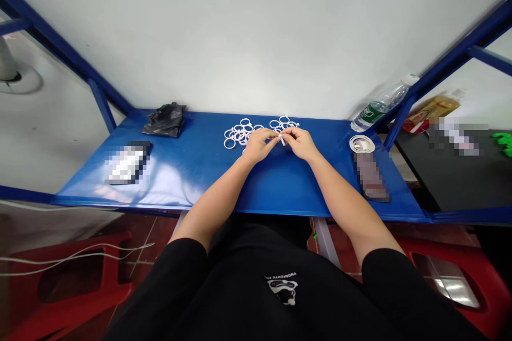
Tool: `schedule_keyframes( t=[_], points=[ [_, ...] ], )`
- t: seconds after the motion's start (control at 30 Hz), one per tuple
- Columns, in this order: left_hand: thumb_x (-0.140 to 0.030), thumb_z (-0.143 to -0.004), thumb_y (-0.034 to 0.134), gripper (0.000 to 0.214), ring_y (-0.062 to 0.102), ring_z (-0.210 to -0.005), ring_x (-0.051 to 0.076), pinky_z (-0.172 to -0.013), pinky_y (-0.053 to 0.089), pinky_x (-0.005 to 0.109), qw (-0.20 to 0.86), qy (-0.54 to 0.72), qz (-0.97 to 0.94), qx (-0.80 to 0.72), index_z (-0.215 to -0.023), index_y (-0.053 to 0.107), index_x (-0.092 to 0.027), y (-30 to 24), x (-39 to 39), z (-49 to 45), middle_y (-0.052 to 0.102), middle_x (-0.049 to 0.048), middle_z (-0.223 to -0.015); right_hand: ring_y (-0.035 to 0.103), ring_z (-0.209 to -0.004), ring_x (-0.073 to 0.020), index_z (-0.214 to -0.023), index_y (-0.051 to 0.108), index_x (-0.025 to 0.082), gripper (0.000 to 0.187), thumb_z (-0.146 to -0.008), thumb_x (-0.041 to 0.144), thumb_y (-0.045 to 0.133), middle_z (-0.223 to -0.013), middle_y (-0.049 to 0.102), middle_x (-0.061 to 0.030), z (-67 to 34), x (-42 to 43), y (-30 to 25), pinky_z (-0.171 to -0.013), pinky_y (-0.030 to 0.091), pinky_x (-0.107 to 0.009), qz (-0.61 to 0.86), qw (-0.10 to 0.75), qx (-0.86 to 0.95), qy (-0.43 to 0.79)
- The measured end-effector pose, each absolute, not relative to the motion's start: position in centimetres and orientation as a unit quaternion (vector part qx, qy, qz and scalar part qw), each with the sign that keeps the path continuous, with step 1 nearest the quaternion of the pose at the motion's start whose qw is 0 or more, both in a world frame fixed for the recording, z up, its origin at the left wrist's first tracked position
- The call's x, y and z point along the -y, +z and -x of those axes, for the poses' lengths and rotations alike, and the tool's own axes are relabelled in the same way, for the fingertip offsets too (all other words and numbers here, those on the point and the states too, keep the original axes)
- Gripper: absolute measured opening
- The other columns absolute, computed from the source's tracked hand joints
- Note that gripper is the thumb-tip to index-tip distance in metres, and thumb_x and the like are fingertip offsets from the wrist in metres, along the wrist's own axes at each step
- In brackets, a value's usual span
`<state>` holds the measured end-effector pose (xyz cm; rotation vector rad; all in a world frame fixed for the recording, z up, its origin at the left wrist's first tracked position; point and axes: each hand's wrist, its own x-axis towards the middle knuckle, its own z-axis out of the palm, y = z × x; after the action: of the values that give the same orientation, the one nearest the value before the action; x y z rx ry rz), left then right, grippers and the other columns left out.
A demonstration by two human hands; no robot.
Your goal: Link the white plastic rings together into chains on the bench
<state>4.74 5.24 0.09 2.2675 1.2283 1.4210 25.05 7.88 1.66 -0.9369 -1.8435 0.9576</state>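
Note:
My left hand (260, 143) and my right hand (299, 142) meet over the middle of the blue table (192, 170). Between their pinched fingertips is a small white plastic ring (282, 140), seen edge-on and partly covered by the fingers. Just left of my left hand lies a loose pile of thin white rings (236, 134), several with small knobs on them. Behind my right hand sits a second, smaller group of white rings (284, 120). Part of each pile is hidden by my hands.
A black plastic bag (165, 120) and a blurred-out flat object (128, 163) lie at the left. On the right are a clear water bottle (380, 106), a coiled white cable (362, 144) and a dark phone-like object (371, 176). Blue frame bars (102, 104) flank the table.

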Motion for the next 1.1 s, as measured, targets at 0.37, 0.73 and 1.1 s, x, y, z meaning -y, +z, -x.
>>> schedule_keyframes(
  t=[0.37,0.73,1.1],
  points=[
    [-0.035,-0.101,0.071,0.018,0.07,-0.084,0.018,-0.086,0.055,0.035,0.132,0.472,-0.761,-0.425,-0.089,0.077,-0.023,-0.2,-5.4,-4.3,0.078,0.003,-0.088,0.067,-0.087,-0.0232,-0.1,0.07,0.022,0.019,-0.102,0.031,0.053,-0.095,0.076,-0.007,-24.5,-6.8,2.8,-0.084,0.051,-0.036,0.369,0.368,0.822,0.23],
    [-0.031,-0.101,0.068,0.011,0.073,-0.096,0.021,-0.094,0.055,0.04,0.073,0.478,-0.766,-0.424,-0.099,0.077,-0.024,0.1,-5.6,-3.9,0.08,0.0048,-0.099,0.072,-0.076,-0.02,-0.106,0.079,0.024,0.023,-0.101,0.035,0.06,-0.093,0.08,-0.0036,-24.2,-7.1,1.8,-0.079,0.058,-0.035,0.392,0.416,0.773,0.277],
    [-0.016,-0.089,0.064,0.01,0.069,-0.12,0.027,-0.12,0.042,0.052,-0.031,0.521,-0.638,-0.566,-0.093,0.063,-0.025,1.0,-6.3,-0.5,0.078,0.0058,-0.109,0.062,-0.136,-0.029,-0.139,0.071,0.026,0.044,-0.1,0.016,0.056,-0.148,0.065,-0.0094,-25.6,-8.9,0.3,-0.11,0.056,-0.047,0.417,0.204,0.874,0.141]
  ],
)
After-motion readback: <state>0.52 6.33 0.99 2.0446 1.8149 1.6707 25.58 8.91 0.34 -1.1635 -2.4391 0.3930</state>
